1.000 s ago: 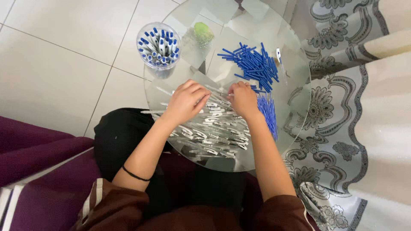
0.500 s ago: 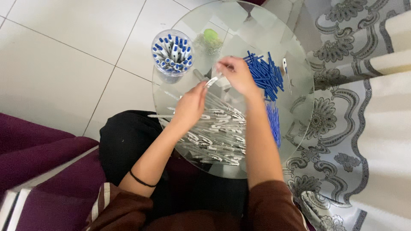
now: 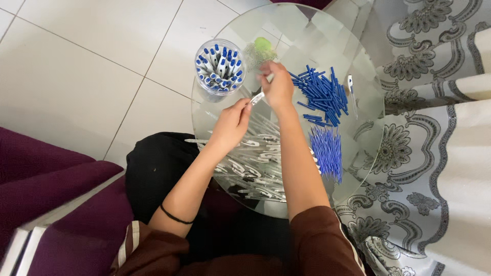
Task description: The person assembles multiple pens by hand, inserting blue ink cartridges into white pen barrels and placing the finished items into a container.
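Head view: above a round glass table (image 3: pixel 358 133), the left hand (image 3: pixel 231 122) and right hand (image 3: pixel 279 87) each pinch an end of one clear plastic pen barrel (image 3: pixel 258 97), fingers closed on it. Beneath lies a heap of clear pen barrels (image 3: pixel 255 163). A clear cup of blue-capped pens (image 3: pixel 220 66) stands left of the hands, and blue caps (image 3: pixel 322 94) and thin blue refills (image 3: pixel 327 151) lie to the right.

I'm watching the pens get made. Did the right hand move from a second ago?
Yes. The right hand has lifted off the clear pen barrels near the person and gone up the glass table toward the cup of pens.
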